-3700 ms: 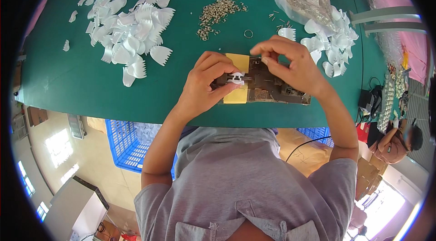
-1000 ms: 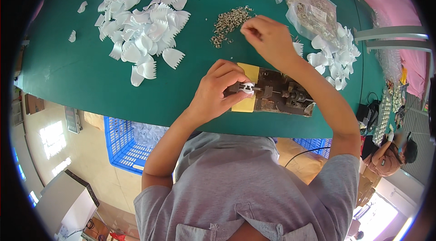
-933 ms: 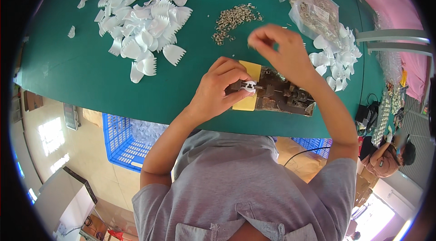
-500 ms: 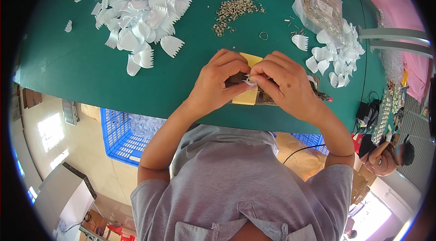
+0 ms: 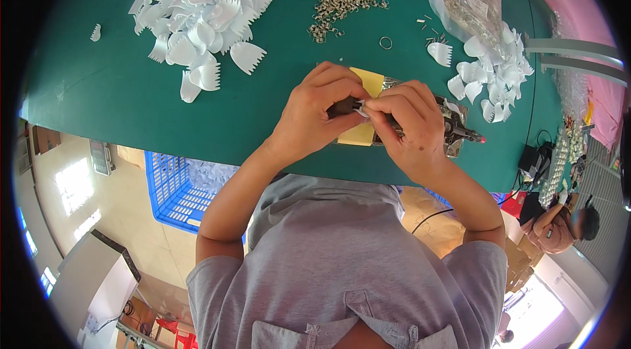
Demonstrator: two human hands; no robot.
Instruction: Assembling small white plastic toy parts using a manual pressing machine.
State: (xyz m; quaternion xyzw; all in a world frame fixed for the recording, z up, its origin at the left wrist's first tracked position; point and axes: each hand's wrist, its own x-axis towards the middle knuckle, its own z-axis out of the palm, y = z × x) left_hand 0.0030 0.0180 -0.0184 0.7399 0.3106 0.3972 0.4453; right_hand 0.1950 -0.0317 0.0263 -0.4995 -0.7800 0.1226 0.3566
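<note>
Close together over the table, my left hand (image 5: 314, 107) and my right hand (image 5: 413, 122) pinch a small white plastic piece (image 5: 361, 110) between thumbs and fingertips. Most of that piece is hidden by the fingers. Its colour matches the loose white toothed pieces on the table. Under my hands lies a flat item with a yellow sheet (image 5: 369, 79) and a shiny, brownish wrapped surface. A dark metal tool (image 5: 460, 131) with a red tip rests there, partly covered by my right hand.
A big heap of white comb-toothed pieces (image 5: 213, 14) lies at far left, a smaller heap (image 5: 496, 73) at right. Between them are a pile of small metal clips (image 5: 345, 6), a ring (image 5: 386, 42) and a clear bag (image 5: 463, 0) of metal parts. Below stands a blue crate (image 5: 172, 194).
My right hand has turned and shifted slightly down, uncovering more of the dark tool. The white piece shows less between the fingers. The whole view has shifted a little.
</note>
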